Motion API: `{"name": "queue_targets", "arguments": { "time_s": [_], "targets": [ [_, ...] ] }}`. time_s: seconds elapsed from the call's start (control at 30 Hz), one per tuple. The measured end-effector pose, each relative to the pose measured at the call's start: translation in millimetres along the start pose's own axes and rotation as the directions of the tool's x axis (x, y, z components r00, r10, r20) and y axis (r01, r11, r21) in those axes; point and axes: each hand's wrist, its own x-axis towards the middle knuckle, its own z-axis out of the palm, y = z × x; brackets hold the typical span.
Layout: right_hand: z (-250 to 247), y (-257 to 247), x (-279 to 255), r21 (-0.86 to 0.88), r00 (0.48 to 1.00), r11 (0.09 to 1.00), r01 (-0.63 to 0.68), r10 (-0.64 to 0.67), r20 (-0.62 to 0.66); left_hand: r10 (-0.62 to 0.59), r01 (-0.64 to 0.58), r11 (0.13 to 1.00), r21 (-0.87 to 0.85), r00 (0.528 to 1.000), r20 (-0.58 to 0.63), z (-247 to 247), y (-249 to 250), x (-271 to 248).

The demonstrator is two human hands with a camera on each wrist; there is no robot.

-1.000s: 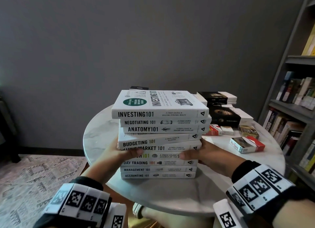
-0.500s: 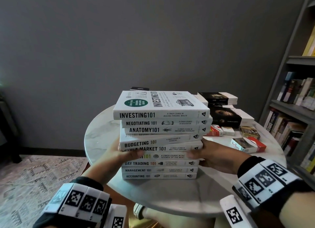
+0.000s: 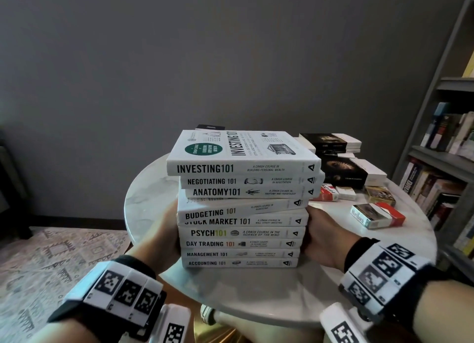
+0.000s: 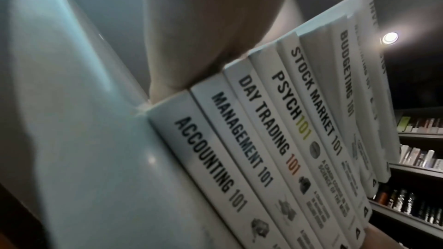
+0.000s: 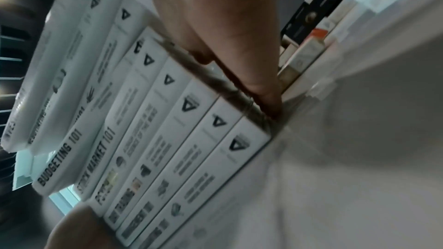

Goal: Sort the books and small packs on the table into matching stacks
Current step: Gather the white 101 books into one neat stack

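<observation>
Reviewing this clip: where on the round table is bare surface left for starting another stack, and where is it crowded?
Bare marble shows on the table in front of the white book stack, and along its far-left rim beyond the left hand. The right side is crowded: small packs and dark books lie beyond the right hand.

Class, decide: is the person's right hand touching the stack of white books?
Touching. The right wrist view shows the right hand with a finger laid flat against the end of the stack of white books; no gap shows.

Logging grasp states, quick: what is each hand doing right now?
Left hand: open, pressed flat against the left side of the white book stack.
Right hand: open, pressed against the stack's right side.
</observation>
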Motion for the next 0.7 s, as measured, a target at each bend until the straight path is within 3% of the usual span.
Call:
{"name": "queue_targets", "arguments": {
  "time_s": [0.37,0.7],
  "targets": [
    [10.7,1.4,7.9,0.248,0.999,0.968,-0.021,0.009,0.048,-0.09,0.092,0.993,0.075,0.995,-0.033,1.2,1.2,5.7],
    [10.3,-1.7,2.9,0.2,0.998,0.979,-0.032,0.019,0.066,-0.067,0.07,0.995,0.071,0.997,-0.035,3.2,2.8,5.2]
  ]
}}
